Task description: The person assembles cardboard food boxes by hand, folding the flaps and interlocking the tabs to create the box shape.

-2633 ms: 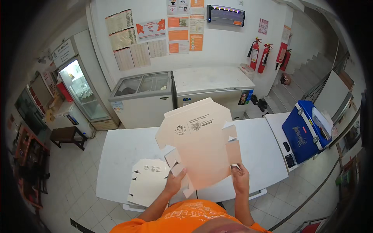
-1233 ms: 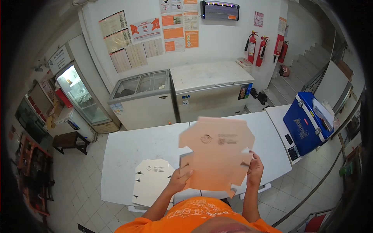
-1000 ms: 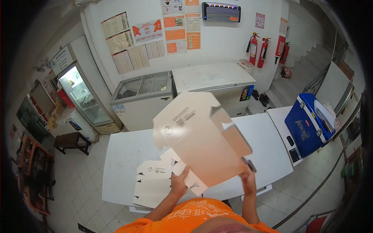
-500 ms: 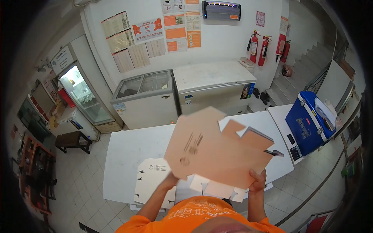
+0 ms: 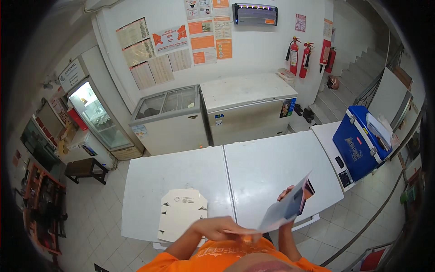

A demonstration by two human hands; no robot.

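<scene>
A flat cardboard box blank (image 5: 286, 207) is tilted steeply over the front edge of the white table, seen almost edge-on. Its visible face looks grey-white, with a brownish patch at the upper right corner. My right hand (image 5: 285, 193) is closed on it, its fingers showing at the far edge and the palm hidden behind the sheet. My left hand (image 5: 219, 227) is at the blank's lower left end, fingers bent together on the edge and partly blurred. Left of my hands, more cream box blanks (image 5: 183, 212) with notched sides lie flat on the table.
The white table (image 5: 181, 170) has a seam across its middle. A blue cooler box (image 5: 358, 145) stands at its right end, beside a small black device (image 5: 345, 178). Beyond are a glass-topped freezer (image 5: 170, 120) and a white chest freezer (image 5: 251, 111). A dark stool (image 5: 86, 168) is at the left.
The box blank has turned from broad and face-up to nearly edge-on, moving down and toward me. My left hand has moved right across my front. The table behind is now uncovered.
</scene>
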